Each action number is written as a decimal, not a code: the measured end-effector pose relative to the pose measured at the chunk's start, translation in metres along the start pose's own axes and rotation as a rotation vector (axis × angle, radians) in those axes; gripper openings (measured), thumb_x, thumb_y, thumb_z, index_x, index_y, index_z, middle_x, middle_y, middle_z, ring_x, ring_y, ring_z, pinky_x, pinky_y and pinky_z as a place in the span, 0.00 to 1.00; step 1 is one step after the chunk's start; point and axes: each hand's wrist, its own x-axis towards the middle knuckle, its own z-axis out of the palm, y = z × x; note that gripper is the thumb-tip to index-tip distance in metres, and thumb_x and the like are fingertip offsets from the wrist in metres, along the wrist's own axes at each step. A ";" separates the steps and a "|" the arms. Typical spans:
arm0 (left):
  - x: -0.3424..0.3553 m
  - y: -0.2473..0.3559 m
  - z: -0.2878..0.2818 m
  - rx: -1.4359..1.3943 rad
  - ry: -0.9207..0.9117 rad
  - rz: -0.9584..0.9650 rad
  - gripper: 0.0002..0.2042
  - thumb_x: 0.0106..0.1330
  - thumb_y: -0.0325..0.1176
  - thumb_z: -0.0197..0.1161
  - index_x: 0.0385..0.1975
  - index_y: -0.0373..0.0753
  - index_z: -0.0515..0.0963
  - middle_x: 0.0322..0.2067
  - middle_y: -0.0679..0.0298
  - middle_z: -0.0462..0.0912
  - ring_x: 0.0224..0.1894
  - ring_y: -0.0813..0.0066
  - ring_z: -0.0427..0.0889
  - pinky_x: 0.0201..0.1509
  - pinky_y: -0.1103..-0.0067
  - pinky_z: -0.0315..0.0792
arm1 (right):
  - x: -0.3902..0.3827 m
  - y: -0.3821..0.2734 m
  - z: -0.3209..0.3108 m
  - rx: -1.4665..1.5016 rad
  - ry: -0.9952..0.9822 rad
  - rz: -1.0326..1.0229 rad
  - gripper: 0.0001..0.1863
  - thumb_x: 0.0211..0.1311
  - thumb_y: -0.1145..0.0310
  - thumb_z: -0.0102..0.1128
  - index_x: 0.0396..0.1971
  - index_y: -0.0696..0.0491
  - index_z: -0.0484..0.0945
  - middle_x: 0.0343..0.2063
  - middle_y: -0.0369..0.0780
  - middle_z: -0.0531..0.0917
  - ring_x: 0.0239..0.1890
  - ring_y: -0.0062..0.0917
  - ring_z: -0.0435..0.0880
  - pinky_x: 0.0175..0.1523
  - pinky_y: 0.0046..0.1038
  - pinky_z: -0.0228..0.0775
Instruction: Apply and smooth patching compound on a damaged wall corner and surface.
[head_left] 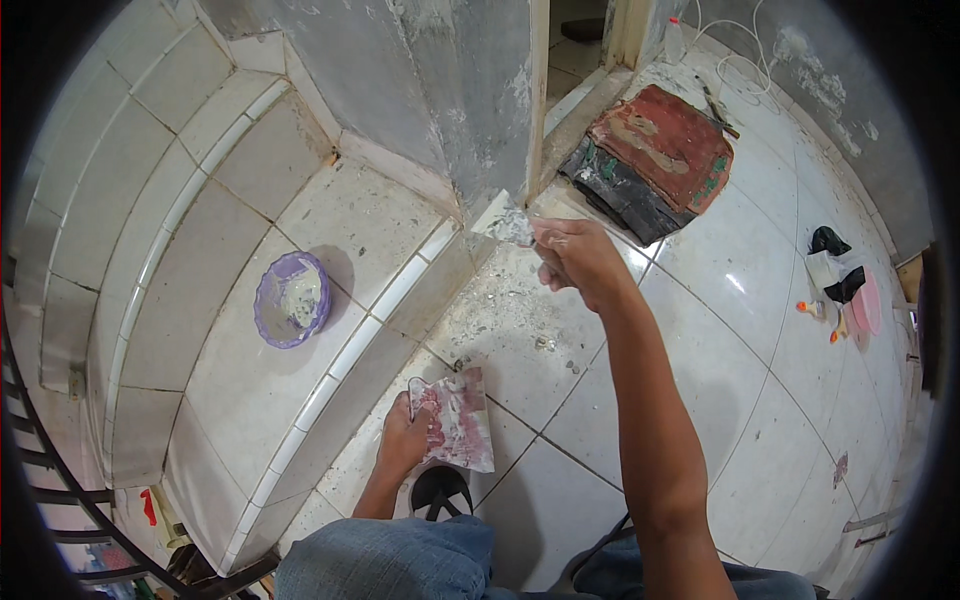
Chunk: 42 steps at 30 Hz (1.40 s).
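Observation:
My right hand (580,258) reaches forward, its fingers closed on a putty knife (503,222). The wide blade is smeared with white putty and lies at the foot of the grey wall corner (460,120); whether it touches the wall I cannot tell. Low in front of my knees, my left hand (405,435) grips the left edge of a flat, roughly square board (462,420). Its pinkish-red face is streaked with white putty. To the left, on the tiled step, a purple scalloped bowl (292,300) holds some whitish putty.
A worn red and black bundle (662,150) lies by the doorway. Grey crumbs (540,340) litter the floor tiles beside the step edge (345,355). Far right are a pink oval item (868,300), black pieces and orange-tipped brushes (838,325). A dark curved railing (50,470) stands lower left.

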 end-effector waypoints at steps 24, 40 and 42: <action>0.018 -0.032 0.009 0.232 0.014 -0.019 0.16 0.66 0.37 0.55 0.45 0.30 0.70 0.35 0.47 0.80 0.39 0.55 0.82 0.47 0.66 0.72 | -0.056 0.047 0.075 0.420 0.000 -0.040 0.25 0.70 0.72 0.47 0.65 0.60 0.57 0.46 0.48 0.79 0.30 0.29 0.83 0.34 0.28 0.81; -0.009 0.025 0.005 0.242 0.021 -0.136 0.18 0.66 0.35 0.56 0.47 0.25 0.68 0.30 0.48 0.81 0.34 0.55 0.83 0.40 0.68 0.74 | -0.003 0.039 0.169 1.112 0.059 -0.033 0.14 0.71 0.77 0.37 0.54 0.60 0.57 0.48 0.47 0.71 0.42 0.30 0.74 0.46 0.34 0.75; -0.009 0.023 0.002 0.282 0.025 -0.082 0.18 0.66 0.35 0.56 0.47 0.25 0.68 0.30 0.48 0.81 0.33 0.58 0.83 0.37 0.69 0.75 | 0.000 0.027 0.172 1.208 0.062 -0.019 0.14 0.71 0.77 0.36 0.54 0.60 0.57 0.48 0.46 0.70 0.41 0.30 0.73 0.45 0.34 0.75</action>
